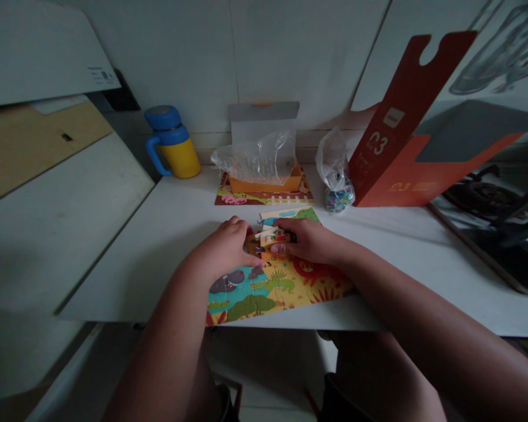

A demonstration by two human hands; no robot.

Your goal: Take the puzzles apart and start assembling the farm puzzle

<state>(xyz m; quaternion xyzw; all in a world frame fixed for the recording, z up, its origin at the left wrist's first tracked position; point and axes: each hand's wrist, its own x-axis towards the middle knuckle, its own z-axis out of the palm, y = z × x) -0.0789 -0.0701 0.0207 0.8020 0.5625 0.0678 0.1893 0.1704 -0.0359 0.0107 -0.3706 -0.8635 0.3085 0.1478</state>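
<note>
A colourful jigsaw puzzle (277, 287) with animals lies on the white table (176, 217), reaching its front edge. My left hand (226, 249) rests on the puzzle's left part, fingers curled down and pressing on it. My right hand (310, 240) lies on the upper middle of the puzzle, fingertips pinched on a small puzzle piece (275, 236). The two hands almost meet at that piece. Part of the puzzle is hidden under both hands.
At the back stand a yellow cup with a blue lid (173, 143), an orange box holding a clear plastic bag (264, 167) on a picture sheet, a knotted bag of pieces (337, 173), and an open red carton (405, 129). A gas stove (497, 228) is at right.
</note>
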